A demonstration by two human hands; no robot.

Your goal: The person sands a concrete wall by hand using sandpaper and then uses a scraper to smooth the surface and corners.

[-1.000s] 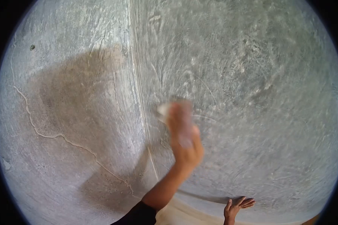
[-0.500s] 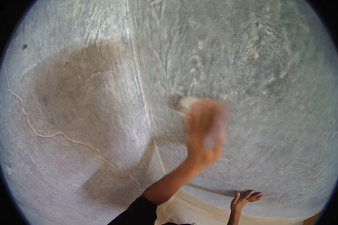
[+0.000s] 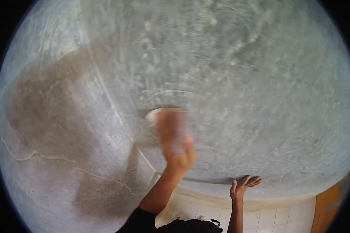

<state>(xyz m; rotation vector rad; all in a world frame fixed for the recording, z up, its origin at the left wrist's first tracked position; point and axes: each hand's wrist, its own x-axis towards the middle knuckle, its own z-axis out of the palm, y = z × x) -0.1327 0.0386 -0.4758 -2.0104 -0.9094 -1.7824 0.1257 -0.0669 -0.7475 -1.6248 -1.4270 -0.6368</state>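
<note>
My left hand (image 3: 175,136), smeared by motion, is closed on a whitish flat piece (image 3: 152,116) and presses it to the grey plastered wall (image 3: 237,128). Only the piece's left end and a thin upper edge show; its kind is not clear. A faint pale arc runs across the plaster just above it. Lower and to the right, my right hand (image 3: 243,187) lies against the same wall near its bottom edge, fingers spread, holding nothing.
A wall corner (image 3: 112,106) runs down on the left. The left wall (image 3: 46,186) carries a long crack (image 3: 77,167) and dark shadows. Below are white floor tiles (image 3: 266,217) and an orange-brown panel (image 3: 327,207) at lower right.
The view has shifted, so the corner sits further left and more floor shows. My left hand appears further left and stays closed on the piece; my right hand stays flat on the wall.
</note>
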